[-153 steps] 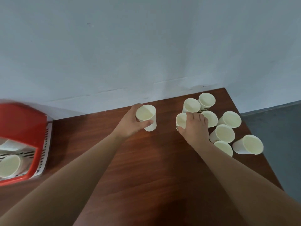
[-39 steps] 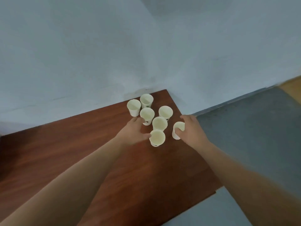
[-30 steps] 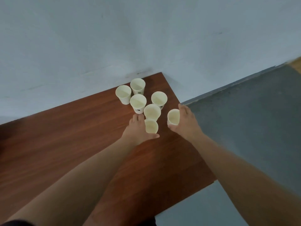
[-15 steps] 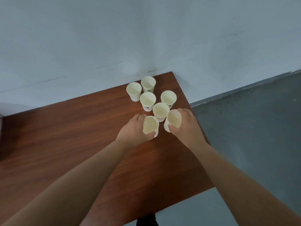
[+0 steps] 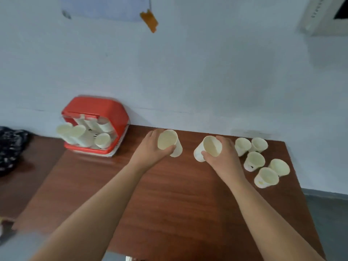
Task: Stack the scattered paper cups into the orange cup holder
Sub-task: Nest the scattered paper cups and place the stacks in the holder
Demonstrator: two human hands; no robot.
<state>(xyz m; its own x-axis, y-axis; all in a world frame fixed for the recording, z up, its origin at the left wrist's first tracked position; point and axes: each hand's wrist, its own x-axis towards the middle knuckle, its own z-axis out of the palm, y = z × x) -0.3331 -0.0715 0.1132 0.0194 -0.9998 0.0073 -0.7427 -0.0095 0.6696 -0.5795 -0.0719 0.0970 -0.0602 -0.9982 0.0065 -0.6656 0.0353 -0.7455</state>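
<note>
Head view | left hand (image 5: 150,149) curled round tilted paper cup (image 5: 170,143) | right hand (image 5: 224,157) curled round second paper cup (image 5: 208,148) | five loose cups (image 5: 254,161) upright at the right end of the table (image 5: 169,194) | orange cup holder (image 5: 98,110) at left against the wall, cups inside

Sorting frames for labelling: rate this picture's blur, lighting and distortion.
Head view: soft throughout, the orange cup holder and dark cloth at left smeared most; light flat, no glare, faint shadows under the loose cups; wide-angle lens skews the table edges.
</note>
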